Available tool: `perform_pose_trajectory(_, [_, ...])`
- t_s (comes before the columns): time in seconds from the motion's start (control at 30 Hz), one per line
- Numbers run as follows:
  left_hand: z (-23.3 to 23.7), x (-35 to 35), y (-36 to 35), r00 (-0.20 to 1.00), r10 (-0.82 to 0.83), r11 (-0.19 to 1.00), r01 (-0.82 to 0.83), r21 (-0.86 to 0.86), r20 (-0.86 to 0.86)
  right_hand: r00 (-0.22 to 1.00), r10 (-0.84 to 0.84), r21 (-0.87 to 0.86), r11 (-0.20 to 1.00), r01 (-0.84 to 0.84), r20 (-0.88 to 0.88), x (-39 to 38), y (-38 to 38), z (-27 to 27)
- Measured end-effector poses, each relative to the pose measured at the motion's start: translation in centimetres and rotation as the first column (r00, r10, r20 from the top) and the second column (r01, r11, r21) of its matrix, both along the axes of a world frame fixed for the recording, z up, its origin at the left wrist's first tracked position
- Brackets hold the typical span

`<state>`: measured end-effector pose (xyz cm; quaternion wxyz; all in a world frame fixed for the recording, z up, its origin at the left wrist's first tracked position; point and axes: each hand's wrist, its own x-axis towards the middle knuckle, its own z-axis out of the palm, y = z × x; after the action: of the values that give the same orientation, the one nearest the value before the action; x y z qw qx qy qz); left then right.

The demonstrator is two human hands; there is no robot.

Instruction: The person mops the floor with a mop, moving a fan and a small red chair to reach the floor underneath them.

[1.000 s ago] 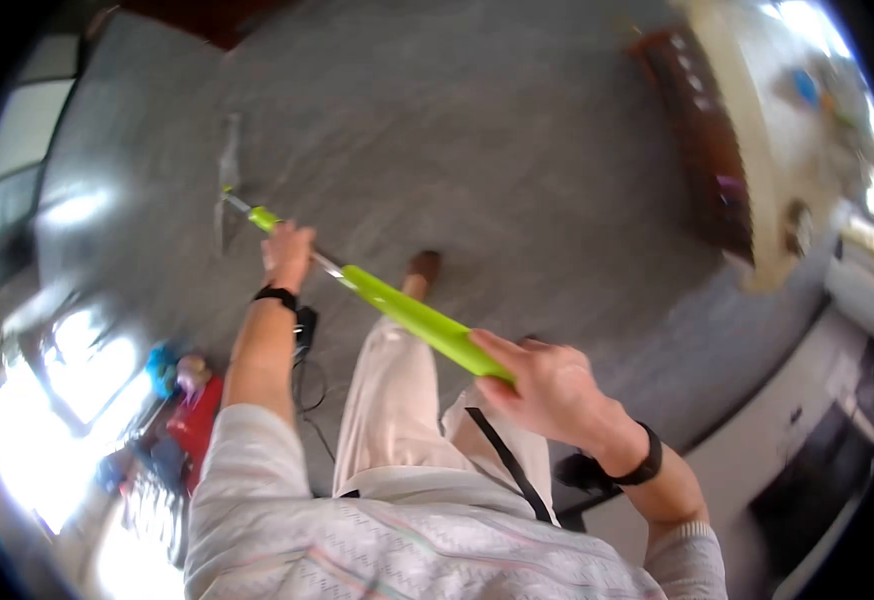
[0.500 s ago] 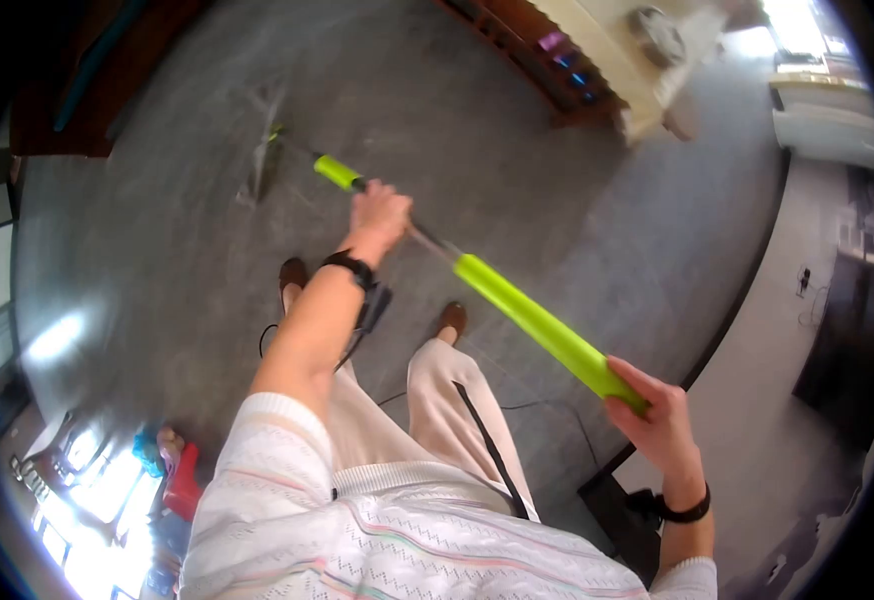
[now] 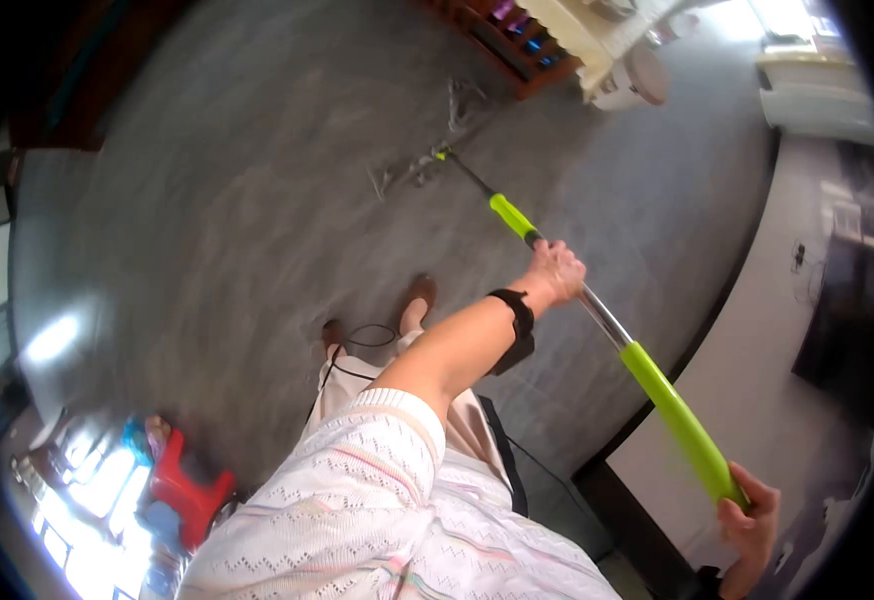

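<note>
A long mop (image 3: 677,415) with lime green grips and a metal pole slants across the view. Its grey head (image 3: 419,165), partly blurred, lies flat against the floor beyond my feet. My left hand (image 3: 557,270) is wrapped round the pole just above the smaller green grip. At the top end of the long green handle, my right hand (image 3: 752,515) is closed on the tip. Black bands sit on both wrists.
Grey floor (image 3: 207,250) spreads around my feet. A wooden rack (image 3: 517,50) and a whitish bucket (image 3: 629,80) stand at the far side. At lower left is a red chair (image 3: 189,490). A dark cable (image 3: 372,335) hangs by my legs.
Both hands have moved to the right with the mop, and its head has swept rightward across the floor. My feet have shifted too, and the body has turned.
</note>
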<state>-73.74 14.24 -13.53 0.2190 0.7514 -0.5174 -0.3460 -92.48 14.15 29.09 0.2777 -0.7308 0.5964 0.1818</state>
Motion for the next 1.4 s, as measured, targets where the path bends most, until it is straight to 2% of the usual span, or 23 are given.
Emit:
perform_pose_trajectory(0.1, [0.7,-1.7,1.1,0.994,0.051,0.998,-0.055,-0.044,-0.092,0.983,0.182,0.011,0.983,-0.183,0.011,1.3,-1.6,2.7])
perform_pose_trajectory(0.17, [1.1,-1.8,2.5,0.971,0.171,0.979,-0.187,-0.086,-0.164,0.947,0.317,0.033,0.947,-0.318,0.045,2.5,-3.4,3.3])
perform_pose_trajectory(0.27, [0.7,-1.3,5.4,0.938,0.304,0.947,-0.316,-0.050,-0.163,0.875,0.485,0.071,0.872,-0.484,0.005,5.9,-4.9,2.8])
perform_pose_trajectory(0.3, [0.2,-1.2,6.6,0.929,0.347,0.935,-0.353,-0.024,-0.128,0.906,0.422,0.056,0.906,-0.420,-0.036,7.7,-4.6,2.1])
perform_pose_trajectory(0.33, [-0.3,-1.1,7.8,0.917,0.388,0.921,-0.389,0.002,-0.092,0.894,0.445,0.060,0.895,-0.443,-0.041,9.2,-4.7,1.2])
perform_pose_trajectory(0.4, [-1.2,-0.6,10.8,0.897,0.439,0.897,-0.432,0.093,-0.062,0.741,0.647,0.116,0.762,-0.637,-0.179,11.6,-5.3,-0.7])
perform_pose_trajectory(0.43, [-1.3,-0.2,12.3,0.877,0.481,0.872,-0.476,0.114,-0.019,0.672,0.722,0.148,0.692,-0.707,-0.163,12.9,-5.1,-1.6])
perform_pose_trajectory(0.47, [-1.3,0.3,13.9,0.854,0.520,0.845,-0.519,0.134,0.025,0.657,0.736,0.157,0.677,-0.719,-0.165,14.2,-4.7,-2.7])
perform_pose_trajectory(0.53, [-2.1,1.4,17.3,0.812,0.578,0.798,-0.583,0.151,0.081,0.472,0.874,0.155,0.485,-0.861,-0.112,16.3,-3.6,-5.4])
perform_pose_trajectory(0.67, [-9.5,1.0,25.6,0.718,0.657,0.670,-0.696,0.260,0.229,0.340,0.940,0.215,0.336,-0.917,-0.019,16.9,0.2,-13.6])
perform_pose_trajectory(0.73, [-12.1,0.5,30.6,0.661,0.690,0.614,-0.750,0.246,0.294,0.142,0.979,0.152,0.120,-0.981,0.145,16.1,2.1,-17.8])
perform_pose_trajectory(0.8, [-16.3,-0.6,35.4,0.558,0.769,0.563,-0.822,0.082,0.310,0.138,0.967,0.198,0.096,-0.976,0.214,15.5,4.5,-20.6])
perform_pose_trajectory(0.9, [-15.1,0.0,39.0,0.523,0.740,0.525,-0.842,0.122,0.422,0.124,0.965,0.216,0.073,-0.974,0.231,15.3,6.0,-22.1])
perform_pose_trajectory(0.93, [-14.9,-0.3,38.9,0.528,0.736,0.529,-0.839,0.125,0.424,0.129,0.964,0.218,0.077,-0.973,0.233,14.8,5.7,-22.1])
perform_pose_trajectory(1.0, [-13.0,-0.8,37.9,0.539,0.749,0.482,-0.842,0.242,0.386,0.122,0.946,0.115,0.091,-0.989,0.301,13.8,4.5,-21.9])
perform_pose_trajectory(1.07, [-12.7,-2.0,35.1,0.585,0.734,0.533,-0.811,0.240,0.346,0.147,0.957,0.153,0.111,-0.982,0.249,12.4,2.0,-20.7])
perform_pose_trajectory(1.1, [-14.2,-3.1,33.2,0.563,0.763,0.501,-0.826,0.259,0.318,0.172,0.964,0.150,0.143,-0.978,0.204,11.5,0.6,-19.8])
perform_pose_trajectory(1.17, [-12.0,-2.9,28.4,0.714,0.650,0.644,-0.699,0.310,0.261,0.203,0.966,0.149,0.179,-0.972,0.162,9.6,-2.1,-17.8])
perform_pose_trajectory(1.23, [-9.1,-2.1,22.9,0.814,0.546,0.735,-0.578,0.353,0.197,0.378,0.923,0.127,0.368,-0.921,0.068,7.3,-4.8,-15.4])
perform_pose_trajectory(1.3, [-7.2,-2.2,17.3,0.865,0.480,0.813,-0.501,0.295,0.145,0.580,0.815,0.140,0.574,-0.807,0.000,5.2,-6.9,-12.2])
perform_pose_trajectory(1.4, [-2.7,-3.2,9.5,0.922,0.383,0.885,-0.382,0.267,0.050,0.702,0.701,0.092,0.713,-0.695,-0.126,1.4,-9.4,-6.7])
